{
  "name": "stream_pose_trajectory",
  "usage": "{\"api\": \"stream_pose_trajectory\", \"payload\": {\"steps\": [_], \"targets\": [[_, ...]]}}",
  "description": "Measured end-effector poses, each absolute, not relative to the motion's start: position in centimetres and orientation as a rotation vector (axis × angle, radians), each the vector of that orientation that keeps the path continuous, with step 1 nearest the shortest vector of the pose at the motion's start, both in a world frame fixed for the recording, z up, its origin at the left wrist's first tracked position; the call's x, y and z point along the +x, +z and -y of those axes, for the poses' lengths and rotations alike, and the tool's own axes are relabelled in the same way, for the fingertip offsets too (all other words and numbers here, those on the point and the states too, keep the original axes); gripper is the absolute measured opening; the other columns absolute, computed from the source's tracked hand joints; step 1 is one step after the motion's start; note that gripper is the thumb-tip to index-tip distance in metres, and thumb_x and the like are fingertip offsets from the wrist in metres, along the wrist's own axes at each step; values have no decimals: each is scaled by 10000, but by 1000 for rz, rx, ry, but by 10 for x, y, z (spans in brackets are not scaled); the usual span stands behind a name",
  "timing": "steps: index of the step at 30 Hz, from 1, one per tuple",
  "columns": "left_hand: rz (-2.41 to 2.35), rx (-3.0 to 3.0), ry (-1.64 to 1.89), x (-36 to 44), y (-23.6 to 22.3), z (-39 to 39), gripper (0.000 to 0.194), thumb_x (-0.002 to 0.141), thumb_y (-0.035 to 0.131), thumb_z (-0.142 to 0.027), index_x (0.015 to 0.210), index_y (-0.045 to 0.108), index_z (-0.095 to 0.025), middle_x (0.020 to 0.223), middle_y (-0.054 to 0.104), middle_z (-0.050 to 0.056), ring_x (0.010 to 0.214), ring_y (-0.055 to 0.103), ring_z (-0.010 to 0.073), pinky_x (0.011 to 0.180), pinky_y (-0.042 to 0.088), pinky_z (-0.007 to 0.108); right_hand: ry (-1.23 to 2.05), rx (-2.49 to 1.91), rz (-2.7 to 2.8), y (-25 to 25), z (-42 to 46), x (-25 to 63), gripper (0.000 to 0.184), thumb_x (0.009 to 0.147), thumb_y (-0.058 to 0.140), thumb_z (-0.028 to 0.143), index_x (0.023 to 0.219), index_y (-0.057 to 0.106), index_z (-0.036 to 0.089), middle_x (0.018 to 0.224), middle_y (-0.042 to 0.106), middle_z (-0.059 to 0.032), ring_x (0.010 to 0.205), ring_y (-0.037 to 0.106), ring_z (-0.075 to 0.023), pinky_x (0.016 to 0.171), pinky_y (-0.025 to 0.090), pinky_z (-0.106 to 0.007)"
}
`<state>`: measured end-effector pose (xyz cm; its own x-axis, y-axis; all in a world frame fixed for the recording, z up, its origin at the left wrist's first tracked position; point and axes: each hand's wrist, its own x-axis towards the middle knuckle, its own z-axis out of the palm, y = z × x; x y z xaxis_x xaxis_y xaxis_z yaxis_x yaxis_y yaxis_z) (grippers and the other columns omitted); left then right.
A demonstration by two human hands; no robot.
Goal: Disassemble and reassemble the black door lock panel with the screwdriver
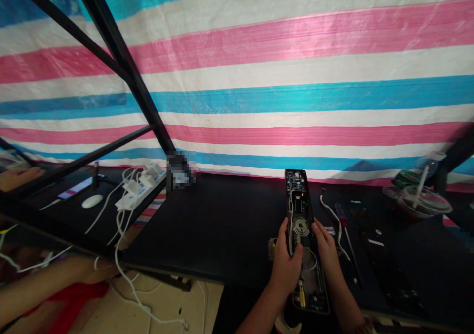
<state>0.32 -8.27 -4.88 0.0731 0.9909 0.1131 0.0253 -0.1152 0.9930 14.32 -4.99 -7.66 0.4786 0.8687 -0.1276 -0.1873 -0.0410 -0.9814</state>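
Two hands on one thing here. At lower left, a co-worker's forearm [37,287] sits well apart, and a white power strip [146,182] trails charger cables at centre-left. Lower centre-right, above the black tabletop [222,230], an open door lock housing [299,188] is gripped along both long edges by the left hand [284,267] and right hand [326,247], fingers curled around it, thumbs on the rim. Just right lies a purple-handled screwdriver [343,228]. A slip could snag the loose wires [291,208] inside, and a careless elbow could tip the plastic drink cup [424,203] at upper right.
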Motion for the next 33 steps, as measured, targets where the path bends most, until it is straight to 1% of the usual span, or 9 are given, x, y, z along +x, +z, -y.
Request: {"api": "stream_pose_trajectory", "payload": {"steps": [5,11,16,20,24,27,33], "targets": [[-1136,1352,1220,3,-47,83,647,901,558,-244,1524,393,-196,1541,504,110,1415,478,246,1188,360,382,970,-1324,659,-77,50,143,606,688,772,631,1105,770,192,1187,757,-94,1198,650,-327,1068,489,-454],[-1137,1349,1208,3,-50,82,643,911,543,-251,1529,379,-183,1540,501,112,1416,475,235,1193,347,367,970,-1318,648,-82,48,144,609,668,788,630,1093,772,194,1196,753,-90,1220,636,-328,1119,437,-470],[-1130,1339,1226,3,-51,81,654,896,573,-267,1520,400,-177,1538,502,130,1414,475,260,1194,347,397,957,-1315,648,-84,47,145,593,654,794,627,1069,782,204,1188,756,-86,1218,636,-329,1117,439,-469],[-1114,1345,1219,2,-52,81,635,922,546,-263,1530,379,-195,1562,472,117,1437,445,249,1207,327,401,951,-1333,641,-85,47,146,594,658,794,617,1080,778,199,1198,752,-86,1237,625,-330,1127,429,-468],[-1115,1334,1216,2,-54,81,626,929,542,-264,1530,381,-194,1565,468,119,1436,445,253,1207,327,408,965,-1340,643,-83,48,145,587,676,782,621,1092,776,206,1195,754,-76,1230,630,-325,1109,450,-452],[-1120,1337,1215,2,-54,81,617,933,540,-267,1525,389,-183,1559,474,126,1429,452,253,1206,329,404,969,-1337,642,-80,49,144,596,669,785,630,1087,776,206,1195,754,-77,1223,634,-327,1097,461,-449],[-1125,1333,1207,2,-52,81,615,933,539,-277,1523,391,-188,1554,484,114,1430,455,236,1203,332,375,939,-1337,650,-80,49,144,587,667,793,620,1074,777,198,1195,753,-84,1230,628,-325,1126,430,-460]]}}
